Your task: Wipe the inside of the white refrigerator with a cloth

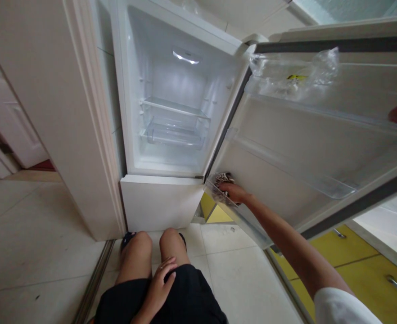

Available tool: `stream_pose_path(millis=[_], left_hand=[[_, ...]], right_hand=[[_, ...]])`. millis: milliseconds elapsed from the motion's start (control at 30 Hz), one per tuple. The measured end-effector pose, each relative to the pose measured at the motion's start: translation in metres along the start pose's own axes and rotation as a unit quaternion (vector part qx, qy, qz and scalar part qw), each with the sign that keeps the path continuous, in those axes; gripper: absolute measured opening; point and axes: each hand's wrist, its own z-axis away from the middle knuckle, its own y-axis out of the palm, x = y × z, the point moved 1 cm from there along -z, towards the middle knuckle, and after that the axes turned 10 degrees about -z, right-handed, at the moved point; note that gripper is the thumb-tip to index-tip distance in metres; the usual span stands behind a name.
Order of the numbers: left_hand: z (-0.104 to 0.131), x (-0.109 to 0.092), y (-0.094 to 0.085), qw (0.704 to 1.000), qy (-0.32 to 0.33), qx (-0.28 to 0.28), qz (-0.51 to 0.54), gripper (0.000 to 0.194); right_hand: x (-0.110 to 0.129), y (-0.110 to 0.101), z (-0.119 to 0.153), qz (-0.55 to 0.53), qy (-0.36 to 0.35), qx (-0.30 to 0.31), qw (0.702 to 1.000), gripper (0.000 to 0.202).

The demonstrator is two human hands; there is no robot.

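Note:
My right hand [235, 192] reaches into the lowest door bin [239, 216] of the open fridge door [320, 148] and grips a patterned dark-and-white cloth [223, 177] at the bin's inner end. My left hand [163, 279] lies flat on my thigh over black shorts, fingers apart, holding nothing. I am crouched before the fridge [181, 99], whose lit upper compartment holds only a glass shelf and a clear drawer [174, 134].
A clear plastic bag [296, 72] with something yellow sits in the top door shelf. The closed lower freezer door [161, 202] is in front of my knees. Yellow cabinets [360, 265] stand at right under the door; a door frame [90, 117] is at left.

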Motion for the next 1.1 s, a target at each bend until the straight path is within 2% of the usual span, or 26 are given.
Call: stream_pose_path(millis=[133,333,500,633,733,967,1033,1100], left_hand=[[0.001,0.002,-0.004,1.000,-0.012,0.006,0.003,0.044],[-0.002,0.006,-0.006,1.000,-0.006,0.009,0.011,0.047],[-0.004,0.004,-0.005,1.000,0.002,-0.005,0.003,0.047],[-0.007,0.005,-0.005,1.000,-0.006,0.006,0.003,0.048],[-0.009,0.007,-0.005,1.000,-0.009,0.008,0.005,0.051],[-0.008,0.007,-0.005,1.000,-0.002,-0.003,0.009,0.056],[-0.008,0.005,-0.005,1.000,-0.001,-0.002,0.010,0.056],[-0.008,0.004,-0.006,1.000,-0.001,0.000,0.011,0.056]], right_hand=[[0.004,-0.010,0.024,-0.036,0.010,0.039,0.999,0.035],[0.003,-0.022,0.069,-0.060,0.060,0.039,0.996,0.051],[0.002,-0.035,0.122,-0.043,0.135,0.046,0.989,0.049],[0.004,-0.048,0.166,-0.014,0.206,0.052,0.977,0.044],[0.008,-0.053,0.187,0.010,0.246,0.035,0.969,0.047],[0.015,-0.047,0.201,0.067,0.272,-0.052,0.959,0.054],[0.019,-0.050,0.207,0.099,0.242,-0.134,0.956,0.059],[0.026,-0.059,0.216,0.144,0.189,-0.257,0.937,0.062]])
